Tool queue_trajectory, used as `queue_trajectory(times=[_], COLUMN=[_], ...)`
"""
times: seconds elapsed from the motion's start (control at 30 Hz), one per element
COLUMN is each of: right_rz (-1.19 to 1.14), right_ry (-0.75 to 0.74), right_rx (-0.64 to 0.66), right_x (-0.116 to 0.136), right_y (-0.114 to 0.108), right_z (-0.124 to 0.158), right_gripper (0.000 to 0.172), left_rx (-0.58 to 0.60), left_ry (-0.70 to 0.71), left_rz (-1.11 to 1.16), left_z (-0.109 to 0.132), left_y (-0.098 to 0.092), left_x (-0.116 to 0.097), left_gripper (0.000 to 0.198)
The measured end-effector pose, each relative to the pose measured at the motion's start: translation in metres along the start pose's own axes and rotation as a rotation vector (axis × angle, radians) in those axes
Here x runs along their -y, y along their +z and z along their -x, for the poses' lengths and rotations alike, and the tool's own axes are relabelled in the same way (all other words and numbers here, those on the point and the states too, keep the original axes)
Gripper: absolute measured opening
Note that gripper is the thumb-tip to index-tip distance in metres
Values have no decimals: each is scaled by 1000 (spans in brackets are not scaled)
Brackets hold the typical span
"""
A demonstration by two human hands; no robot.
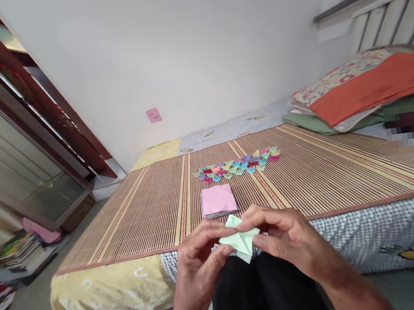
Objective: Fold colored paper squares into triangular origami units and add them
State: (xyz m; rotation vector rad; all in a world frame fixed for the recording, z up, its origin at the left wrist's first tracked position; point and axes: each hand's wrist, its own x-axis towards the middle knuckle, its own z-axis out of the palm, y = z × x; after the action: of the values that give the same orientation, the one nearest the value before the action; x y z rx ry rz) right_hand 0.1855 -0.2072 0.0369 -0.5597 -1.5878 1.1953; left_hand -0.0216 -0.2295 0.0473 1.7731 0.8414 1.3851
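Note:
A pale green folded paper piece (239, 239) is held over my lap at the bed's near edge. My left hand (199, 268) pinches its left side with thumb and fingers. My right hand (288, 238) pinches its right side, fingers curled over the top. Just beyond, a stack of square paper sheets with a pink one on top (218, 200) lies on the striped bamboo mat (309, 177). Farther back on the mat, several small folded paper shapes in many colours (239, 165) are laid out in rows.
The mat covers a low bed with a patterned sheet (385, 233). Pillows and an orange cloth (366, 86) lie at the right. A cabinet with a glass door (13, 165) and piled books (14, 251) stand left. A pink note (153, 115) sticks on the white wall.

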Motion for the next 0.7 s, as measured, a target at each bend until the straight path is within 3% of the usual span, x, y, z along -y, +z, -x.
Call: queue_trajectory(times=[0.3, 0.47, 0.7], right_rz=[48, 164, 234], right_ry=[-31, -24, -35], right_rx=[-35, -115, -277], right_x=[1, 2, -2], right_y=[4, 12, 24], right_z=[-2, -3, 0], right_gripper=[14, 20, 19], left_rx=[-73, -266, -350], left_ry=[5, -140, -50], left_rz=[-82, -18, -107], left_z=[-2, 3, 4], left_y=[8, 19, 29], left_x=[-3, 3, 7], left_gripper=[18, 10, 11])
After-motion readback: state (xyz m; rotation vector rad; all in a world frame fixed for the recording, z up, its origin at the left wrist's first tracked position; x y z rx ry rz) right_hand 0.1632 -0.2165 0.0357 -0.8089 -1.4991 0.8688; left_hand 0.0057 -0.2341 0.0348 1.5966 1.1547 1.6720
